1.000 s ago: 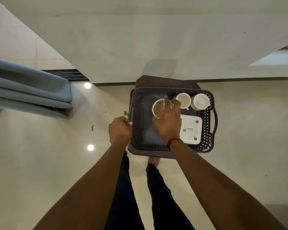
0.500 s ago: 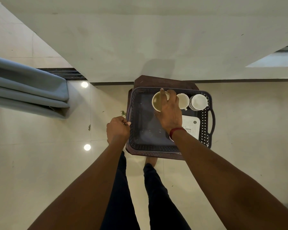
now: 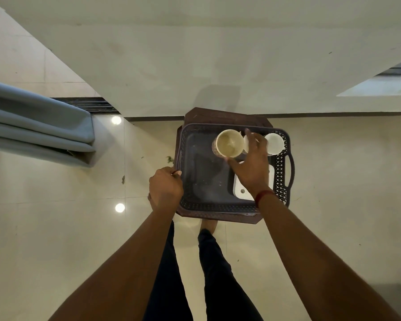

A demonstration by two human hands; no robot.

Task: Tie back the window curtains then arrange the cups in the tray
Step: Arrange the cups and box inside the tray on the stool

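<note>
**Item: cups, three, in tray.**

- Location: the tray (image 3: 218,206) is dark lattice-walled plastic with loop handles and sits on a brown stool (image 3: 218,115) against the wall. All three cups stand upright in a row along its far wall.
- Tan cup (image 3: 230,143): left of the row, mouth up, patterned outside, seemingly empty.
- Middle white cup (image 3: 246,144): just beside the tan cup and largely hidden by fingers.
- End white cup (image 3: 274,142): near the right handle.
- Handling, judged: likely ceramic, so rigid, smooth and chippable where rims knock together. Each looks light enough for one hand. The best hold is round the body or by the handle, which is not visible here. A pinch at the rim is more likely to slip.

**Hands.**

- Right hand (image 3: 250,169): fingers spread and fairly straight above the middle cup, with the thumb at the tan cup's near edge. It shows no closed grip on anything, and whether it actually touches a cup cannot be told.
- Left hand (image 3: 166,188): curled round the tray's left rim, steadying it.

**Also present.**

- White flat box (image 3: 240,192): in the tray's near right part, which limits room for the cups there.
- Grey curtain (image 3: 39,130): hangs in gathered folds at the left, above the tiled floor (image 3: 56,228).
</note>
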